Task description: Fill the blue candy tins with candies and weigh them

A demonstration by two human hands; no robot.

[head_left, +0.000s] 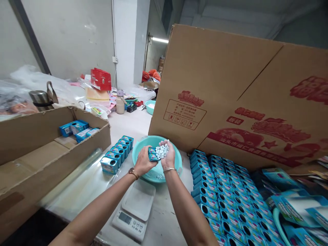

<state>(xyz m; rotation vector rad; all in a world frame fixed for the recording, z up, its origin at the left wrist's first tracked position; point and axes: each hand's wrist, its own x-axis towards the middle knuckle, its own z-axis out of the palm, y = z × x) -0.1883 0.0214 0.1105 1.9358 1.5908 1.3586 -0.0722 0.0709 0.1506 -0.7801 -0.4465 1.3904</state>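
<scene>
Over a turquoise basin (136,160), my left hand (143,162) grips a small blue printed box (153,154), tilted with its end toward the other palm. A heap of small white candies (162,150) fills my cupped right hand (169,158), pressed up against the box. More white pieces lie at the bottom of the basin. Just in front of the basin sits a white digital scale (138,201) with a bare tray. To the left stands a row of blue boxes (110,164) with round dark holes.
Several rows of blue boxes (222,191) with holes line the right side. Behind them rises a large cardboard carton (225,85). An open carton (97,131) holding a few blue boxes stands at left. Flat blue packaging (294,205) lies far right; a bottle (120,104) stands farther back.
</scene>
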